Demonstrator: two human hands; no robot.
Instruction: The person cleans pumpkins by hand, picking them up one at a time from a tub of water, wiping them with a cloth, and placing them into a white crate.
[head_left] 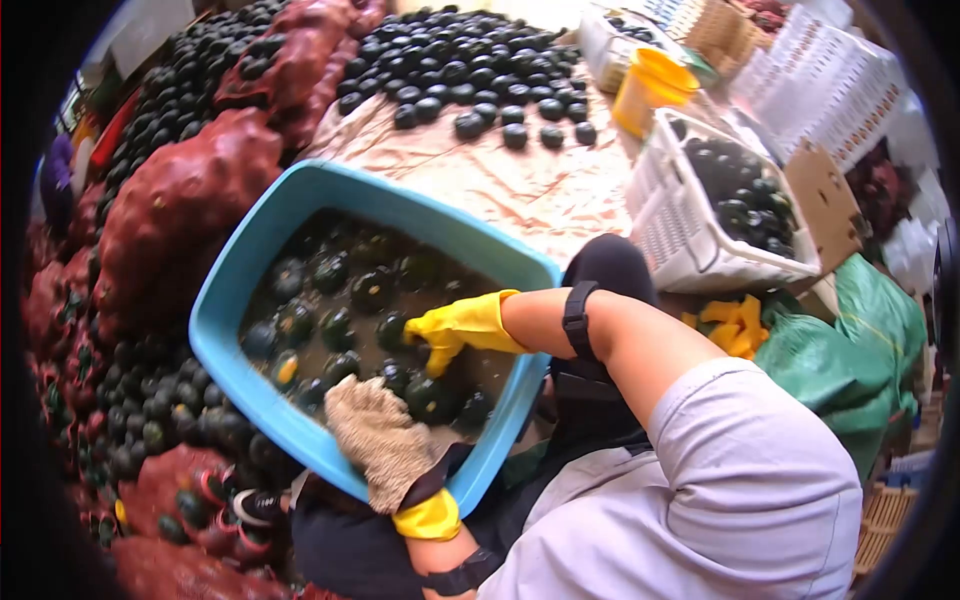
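Observation:
A blue plastic tub (pixel 225 270) holds murky brown water (pixel 305 325) with many small round dark green squashes (pixel 372 290) in it. My right hand (pixel 465 325), in a yellow rubber glove, reaches down to the water over the tub's right side. Its fingers are apart, close to several squashes, and I see nothing gripped in them. A rough tan cloth mitt (pixel 380 430) covers my left hand at the tub's near edge, with a yellow glove cuff (pixel 428 517) showing at the wrist. The mitt hides the left fingers and anything under them.
Dark green squashes (pixel 470 75) are spread on a pale sheet (pixel 470 180) beyond the tub. A white crate (pixel 660 205) of squashes and a yellow bucket (pixel 640 95) stand right of it. Red mesh sacks (pixel 185 210) crowd the left; a green sack (pixel 850 350) lies at right.

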